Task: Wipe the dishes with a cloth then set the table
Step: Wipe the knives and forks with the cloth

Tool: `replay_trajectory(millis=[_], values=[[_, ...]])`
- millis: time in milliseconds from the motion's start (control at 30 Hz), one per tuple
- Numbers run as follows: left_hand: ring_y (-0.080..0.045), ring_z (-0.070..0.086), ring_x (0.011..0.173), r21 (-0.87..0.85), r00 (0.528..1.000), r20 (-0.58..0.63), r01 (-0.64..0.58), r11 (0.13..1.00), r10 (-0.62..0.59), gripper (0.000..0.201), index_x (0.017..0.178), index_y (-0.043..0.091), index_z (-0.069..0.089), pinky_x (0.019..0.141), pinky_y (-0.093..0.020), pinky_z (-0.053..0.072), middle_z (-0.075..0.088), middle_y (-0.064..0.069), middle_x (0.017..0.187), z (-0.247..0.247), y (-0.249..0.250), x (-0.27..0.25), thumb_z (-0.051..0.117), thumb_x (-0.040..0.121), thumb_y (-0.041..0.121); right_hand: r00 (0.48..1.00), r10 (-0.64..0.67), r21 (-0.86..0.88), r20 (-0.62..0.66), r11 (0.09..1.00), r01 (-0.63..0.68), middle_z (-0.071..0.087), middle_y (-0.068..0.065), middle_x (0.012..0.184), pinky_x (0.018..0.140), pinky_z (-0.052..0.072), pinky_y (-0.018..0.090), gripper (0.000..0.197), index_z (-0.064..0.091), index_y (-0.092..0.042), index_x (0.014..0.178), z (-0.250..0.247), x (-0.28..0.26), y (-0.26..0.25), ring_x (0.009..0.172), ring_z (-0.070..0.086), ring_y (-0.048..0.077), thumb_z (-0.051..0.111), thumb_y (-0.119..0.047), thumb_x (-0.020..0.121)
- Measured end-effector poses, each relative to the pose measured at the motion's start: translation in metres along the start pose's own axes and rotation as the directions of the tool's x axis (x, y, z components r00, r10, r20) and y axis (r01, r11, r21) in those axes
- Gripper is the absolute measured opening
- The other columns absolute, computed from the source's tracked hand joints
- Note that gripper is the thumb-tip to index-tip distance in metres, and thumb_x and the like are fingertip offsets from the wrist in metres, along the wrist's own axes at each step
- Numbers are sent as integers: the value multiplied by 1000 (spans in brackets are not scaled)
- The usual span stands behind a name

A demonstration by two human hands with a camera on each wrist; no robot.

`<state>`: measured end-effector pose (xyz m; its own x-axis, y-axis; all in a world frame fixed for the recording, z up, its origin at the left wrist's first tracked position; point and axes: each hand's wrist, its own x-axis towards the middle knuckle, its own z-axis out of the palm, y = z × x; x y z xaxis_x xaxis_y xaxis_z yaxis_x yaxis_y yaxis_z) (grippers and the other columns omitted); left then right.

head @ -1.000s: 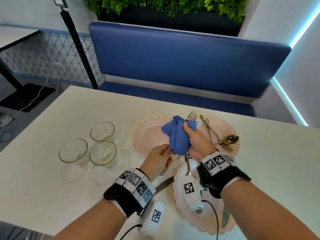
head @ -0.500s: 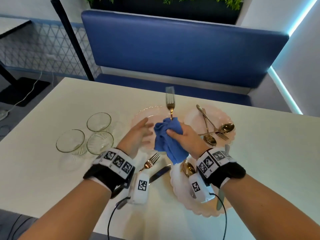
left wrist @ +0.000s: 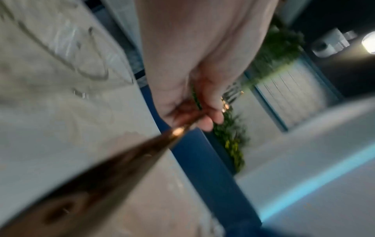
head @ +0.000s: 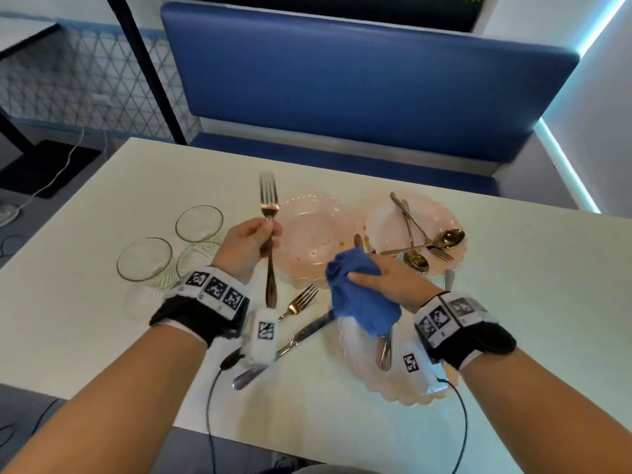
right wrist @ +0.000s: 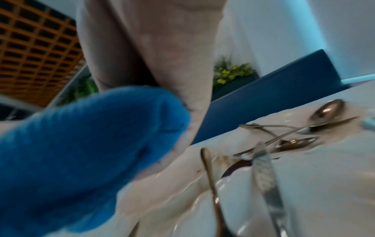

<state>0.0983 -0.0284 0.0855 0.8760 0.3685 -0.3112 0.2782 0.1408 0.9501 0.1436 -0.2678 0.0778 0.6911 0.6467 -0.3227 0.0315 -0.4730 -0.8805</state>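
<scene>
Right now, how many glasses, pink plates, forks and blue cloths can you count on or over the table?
glasses: 3
pink plates: 3
forks: 3
blue cloth: 1
Total: 10

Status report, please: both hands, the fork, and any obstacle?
Left hand grips fork upright, above table. Right hand holds blue cloth, apart from fork. Second fork and knife lie on table below.
</scene>
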Motion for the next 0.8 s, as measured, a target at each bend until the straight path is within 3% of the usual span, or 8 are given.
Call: replay_trajectory(millis=[100,167,233,367,533,600,700,800], values=[[-16,61,77,582,970,228,-66,810,-85,19,93,13,68,72,-23,48,64,4,85,-11,-32,-16,49,94,19,982,87,239,-170,970,-45,67,6,111,89,51,30,29,58,-14,118,-29,-3,-1,104,63,22,58,-22,90],[-21,61,73,747,941,309,-148,648,-141,22,89,8,70,72,-28,49,66,0,77,-12,-58,-23,53,93,21,967,88,295,-240,955,-14,65,8,115,91,50,34,31,55,-13,121,-40,-2,-5,106,61,24,57,-20,91],[-17,58,67,786,927,341,-189,589,-157,24,72,8,68,71,-23,45,65,-3,70,-11,-79,-26,57,90,20,954,82,340,-289,940,22,63,8,118,90,51,31,34,53,-12,125,-47,-1,-8,106,60,22,55,-19,92],[-13,56,84,817,955,285,-195,543,-86,16,96,5,68,74,-17,38,67,-5,93,-1,-100,-29,65,84,15,933,149,525,-329,850,49,60,7,119,81,53,26,37,45,-10,133,-50,2,-7,100,60,17,47,-19,97],[-14,60,76,844,960,269,-196,499,-78,12,84,4,70,69,-15,44,64,1,81,6,-98,-27,68,79,15,927,187,608,-325,792,53,63,-1,105,72,54,23,25,49,-17,122,-50,-2,-7,92,62,12,44,-22,98],[-20,62,79,858,976,215,-169,485,-40,21,85,3,71,73,-26,48,68,-5,85,10,-92,-21,65,81,23,926,196,617,-323,786,49,64,-1,106,71,56,22,25,50,-18,121,-52,-5,-6,94,62,13,45,-22,97],[-22,60,76,829,999,-38,44,557,-23,36,88,3,63,63,-26,42,66,-8,86,17,-78,-2,51,91,37,925,196,647,-326,759,68,62,1,114,70,58,23,33,46,-17,130,-56,-9,-5,99,62,15,45,-21,97],[-26,65,74,635,934,-275,353,687,-226,48,95,0,60,62,-27,46,69,-12,88,24,-65,17,44,92,45,928,192,687,-319,721,87,62,-1,116,70,58,23,34,44,-20,132,-59,-15,-4,100,62,14,43,-21,98]])
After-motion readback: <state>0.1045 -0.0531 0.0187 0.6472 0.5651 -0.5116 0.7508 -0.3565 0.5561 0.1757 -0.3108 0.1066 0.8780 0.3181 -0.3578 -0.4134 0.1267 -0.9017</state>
